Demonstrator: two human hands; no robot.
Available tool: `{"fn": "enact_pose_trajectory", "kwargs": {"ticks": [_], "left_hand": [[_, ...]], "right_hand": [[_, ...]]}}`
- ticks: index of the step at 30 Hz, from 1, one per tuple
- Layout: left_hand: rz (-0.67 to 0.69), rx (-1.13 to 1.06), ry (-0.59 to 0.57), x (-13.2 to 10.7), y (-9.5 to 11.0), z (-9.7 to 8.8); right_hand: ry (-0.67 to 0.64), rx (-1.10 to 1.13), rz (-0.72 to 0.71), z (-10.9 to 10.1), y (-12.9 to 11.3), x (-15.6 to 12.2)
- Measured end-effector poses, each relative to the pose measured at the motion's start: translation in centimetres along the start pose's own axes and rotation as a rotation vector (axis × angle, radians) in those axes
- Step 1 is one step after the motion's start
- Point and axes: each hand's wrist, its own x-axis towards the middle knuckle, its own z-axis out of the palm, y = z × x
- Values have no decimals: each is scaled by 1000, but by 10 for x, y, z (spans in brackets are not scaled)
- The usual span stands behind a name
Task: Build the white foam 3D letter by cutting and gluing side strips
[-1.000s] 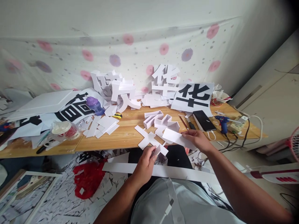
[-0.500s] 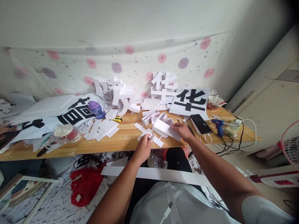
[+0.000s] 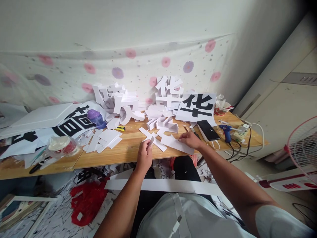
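Head view shows me the left hand (image 3: 145, 155) with thumb and fingers pinched on a small upright white piece (image 3: 152, 141); I can't tell whether it is joined to the flat white cut-out (image 3: 160, 145) just beside it. On the right hand (image 3: 190, 140), I see fingers gripping the upper edge of a white strip (image 3: 172, 142), which slants near the front edge of the wooden table (image 3: 132, 140). Just behind these I have open-sided white box shapes (image 3: 170, 126). Farther right lie a black phone (image 3: 211, 130) and a blue glue gun (image 3: 226, 132); to the left, a yellow cutter (image 3: 120, 128). At the back I make out raised white characters (image 3: 168, 98) beside a printed sheet (image 3: 187, 114).
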Motion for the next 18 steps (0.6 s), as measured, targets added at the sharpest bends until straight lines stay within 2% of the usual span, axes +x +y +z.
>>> {"fn": "enact_pose_trajectory", "kwargs": {"ticks": [3,7,13,18], "left_hand": [[190,59,-40,-5,12,3],[359,123,-186,-6,28,17],[499,281,-295,-4,30,46],[505,332,-278,-4,23,53]], "right_hand": [[-139,-20,-51,2,1,-2],[-265,-34,-117,2,6,11],[-346,-80,-234,-2,20,33],[-305,-185,-347,1,28,38]]}}
